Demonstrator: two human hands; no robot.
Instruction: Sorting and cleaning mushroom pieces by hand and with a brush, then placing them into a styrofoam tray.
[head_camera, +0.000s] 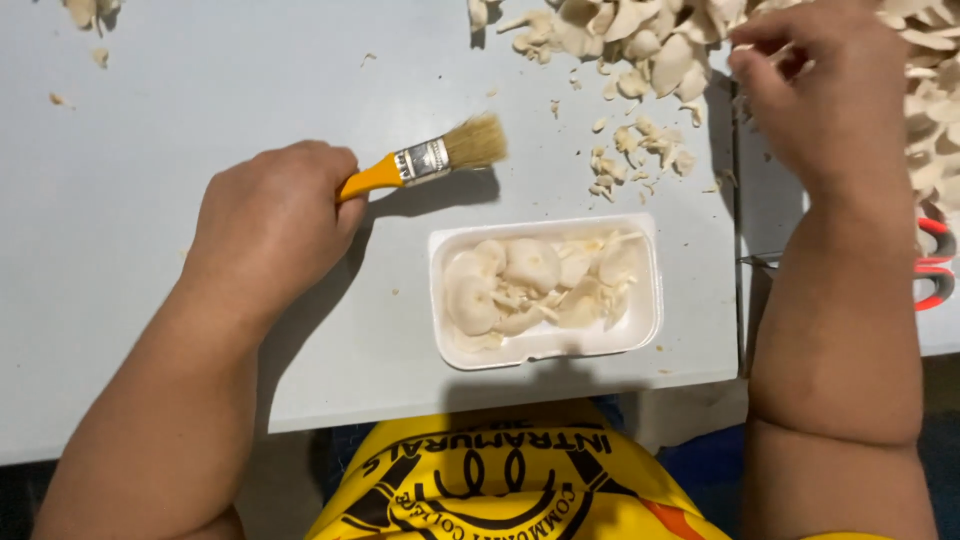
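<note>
My left hand (268, 222) grips the yellow handle of a small paintbrush (425, 160), whose pale bristles point right above the table. A white foam tray (545, 347) lies in front of me, holding several pale oyster mushrooms (530, 280). My right hand (825, 95) reaches into a heap of loose mushrooms (640, 40) at the far right, fingers curled among the pieces; whether it holds one I cannot tell.
The light grey table (150, 150) carries mushroom crumbs (640, 150) near the heap and a few bits at the top left (85, 15). A red-handled tool (935, 265) lies partly hidden behind my right forearm. A seam (738, 260) splits the tabletop at the right.
</note>
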